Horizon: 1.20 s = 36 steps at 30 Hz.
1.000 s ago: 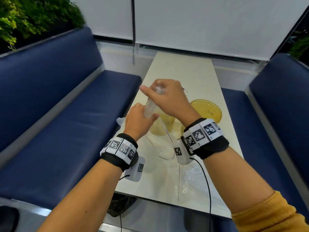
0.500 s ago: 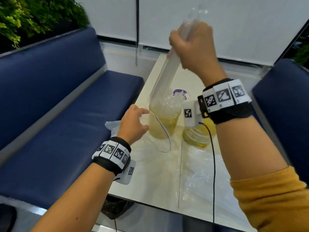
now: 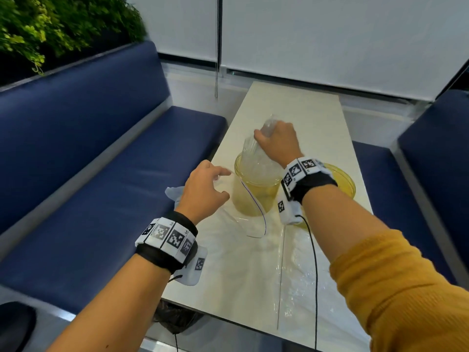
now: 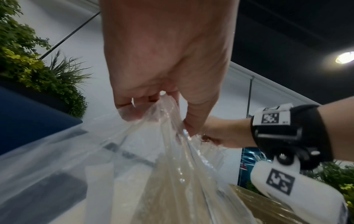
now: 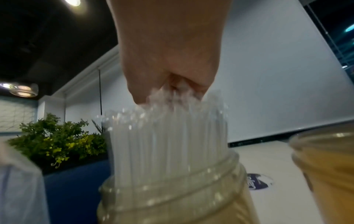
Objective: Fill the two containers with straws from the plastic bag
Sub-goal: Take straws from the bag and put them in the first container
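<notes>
straws (image 3: 256, 158) under right hand (image 3: 278, 143) — in container (image 3: 253, 194)

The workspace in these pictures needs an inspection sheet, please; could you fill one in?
Surface: pale table, partly under clear film.
Job's things: straws stand upright in the left container; right container looks empty; plastic bag lies slack.
Clutter: crumpled tissue; purple sticker.
Grippers: right hand grips the straw tops; left hand pinches the plastic bag.
Cables: black cable hangs from the right wrist.
Surroundings: blue benches, plants, white blinds.
</notes>
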Motion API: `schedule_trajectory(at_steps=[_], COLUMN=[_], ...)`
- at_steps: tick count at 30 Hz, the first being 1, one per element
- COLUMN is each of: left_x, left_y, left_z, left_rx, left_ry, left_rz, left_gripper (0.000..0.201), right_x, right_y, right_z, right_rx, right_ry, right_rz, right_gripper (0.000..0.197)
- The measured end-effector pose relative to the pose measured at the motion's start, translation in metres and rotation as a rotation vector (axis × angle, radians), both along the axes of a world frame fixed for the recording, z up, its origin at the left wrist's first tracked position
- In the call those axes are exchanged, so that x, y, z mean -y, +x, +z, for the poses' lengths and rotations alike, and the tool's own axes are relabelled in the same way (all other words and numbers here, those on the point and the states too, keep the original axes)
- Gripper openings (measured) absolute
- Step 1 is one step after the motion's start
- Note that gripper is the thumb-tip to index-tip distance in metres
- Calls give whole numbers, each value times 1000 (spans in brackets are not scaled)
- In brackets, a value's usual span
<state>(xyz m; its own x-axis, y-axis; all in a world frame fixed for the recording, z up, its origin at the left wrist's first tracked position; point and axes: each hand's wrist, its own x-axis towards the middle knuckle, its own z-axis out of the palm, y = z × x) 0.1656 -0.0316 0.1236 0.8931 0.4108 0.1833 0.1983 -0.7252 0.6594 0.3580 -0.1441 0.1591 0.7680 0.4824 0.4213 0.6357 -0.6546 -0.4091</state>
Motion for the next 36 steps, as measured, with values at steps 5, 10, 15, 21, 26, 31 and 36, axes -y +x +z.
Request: schedule_trajectory(at_steps=[5,10,15,21,26,31,36], left_x=[-2,-5,-5,-9,-9,-8,-7], left_y=[-2,-1,1,-2,-3,-1,0], left_z=[5,14,18,17,19,19,16], left_rx=[1,-12,-18,-33,-48,-99,-117], left_ry=[-24,3,20,33,40,56,61], left_rz=[-11,-46,-59,-81,-101,-142,-166], left_gripper=[44,48,48,50,53,63,71], right_x=[-1,-5,-16,-4,-5,3,14], right_y=[0,4,2,5,8,-4,-37], right_z=[-5,18,15,-23,-8,-20,-16], right_rx=[-23,201,391,317,141,115,475], right_ry=[-22,318,230,-506,-121,-441,145], right_rz=[-66,66,215,303,149,233,295], right_gripper=[50,52,32,40,41,43,35])
